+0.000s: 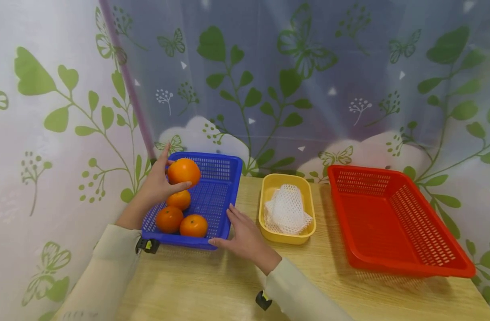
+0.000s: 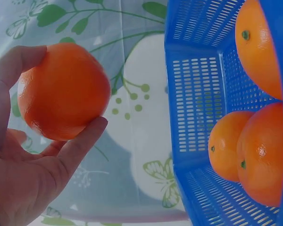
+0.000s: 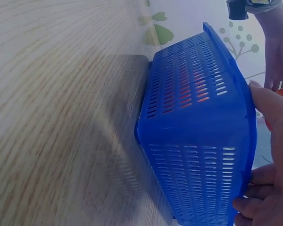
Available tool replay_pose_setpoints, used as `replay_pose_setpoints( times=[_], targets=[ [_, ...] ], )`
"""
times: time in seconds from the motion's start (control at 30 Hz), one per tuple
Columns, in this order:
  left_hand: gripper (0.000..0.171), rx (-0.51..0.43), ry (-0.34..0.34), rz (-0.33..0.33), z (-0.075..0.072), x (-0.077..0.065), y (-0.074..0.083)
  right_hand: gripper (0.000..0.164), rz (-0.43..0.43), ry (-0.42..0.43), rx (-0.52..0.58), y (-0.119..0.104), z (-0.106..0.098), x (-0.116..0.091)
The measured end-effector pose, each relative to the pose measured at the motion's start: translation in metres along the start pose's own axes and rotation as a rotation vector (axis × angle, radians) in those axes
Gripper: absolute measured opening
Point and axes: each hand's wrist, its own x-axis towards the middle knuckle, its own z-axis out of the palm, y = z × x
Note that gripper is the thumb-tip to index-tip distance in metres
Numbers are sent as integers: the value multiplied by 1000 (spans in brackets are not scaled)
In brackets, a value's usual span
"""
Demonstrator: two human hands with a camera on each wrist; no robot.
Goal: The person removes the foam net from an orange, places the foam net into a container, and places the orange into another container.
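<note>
My left hand holds an orange between thumb and fingers, raised over the left side of the blue plastic basket. In the left wrist view that orange is apart from the basket wall, its lower side partly covered by the fingers. Three more oranges lie in the basket, among them a front one and a smaller one. At the basket's front right corner my right hand grips the rim, thumb on the near edge and fingers along the right side.
Right of the blue basket stands a small yellow basket with white foam fruit nets in it. Farther right is a larger red basket. All stand on a wooden table, with a patterned curtain behind.
</note>
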Motion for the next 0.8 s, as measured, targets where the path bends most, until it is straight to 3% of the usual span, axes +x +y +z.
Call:
replay_pose_setpoints(
  times=[0.17,0.27,0.6,0.8],
  targets=[
    [95,122,-80,-66,1,16,5,99,-4,11,-10,-1,-4,1],
    [86,139,-126,-81,2,25,7,99,-4,8,-21,-1,-5,2],
    [84,215,-276,-72,16,49,-1,98,0,-6,-39,-4,-5,3],
    [80,278,-357,-89,31,55,-6,99,6,-15,-34,-3,-5,1]
  ],
)
